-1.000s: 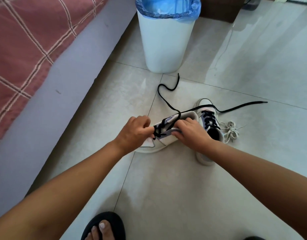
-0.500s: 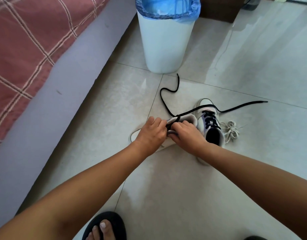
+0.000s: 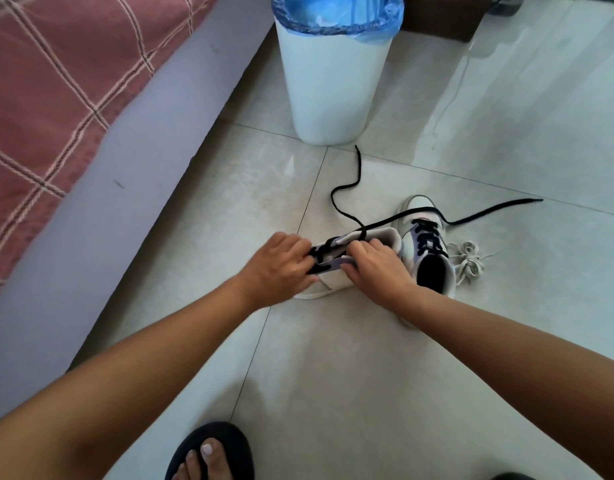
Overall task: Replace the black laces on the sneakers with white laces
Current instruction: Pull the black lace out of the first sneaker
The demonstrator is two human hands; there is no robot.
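A white sneaker (image 3: 336, 282) lies on its side on the floor tiles between my hands. My left hand (image 3: 276, 270) pinches its black lace (image 3: 343, 202) at the eyelets. My right hand (image 3: 378, 268) grips the sneaker's upper by the lacing. Both loose ends of that lace trail away, one toward the bin, one off to the right. A second sneaker (image 3: 428, 251) stands upright just right of my right hand, laced in black. A bundle of white laces (image 3: 468, 259) lies on the floor beside it.
A white bin (image 3: 328, 84) with a blue liner stands straight behind the sneakers. A bed with a pink checked cover (image 3: 49, 84) and grey side runs along the left. My foot in a black sandal (image 3: 212, 455) is at the bottom edge.
My left hand slid right over the sneaker, then back a little to the left along the lacing. The lace end near the bin has straightened and shifted toward the bin.
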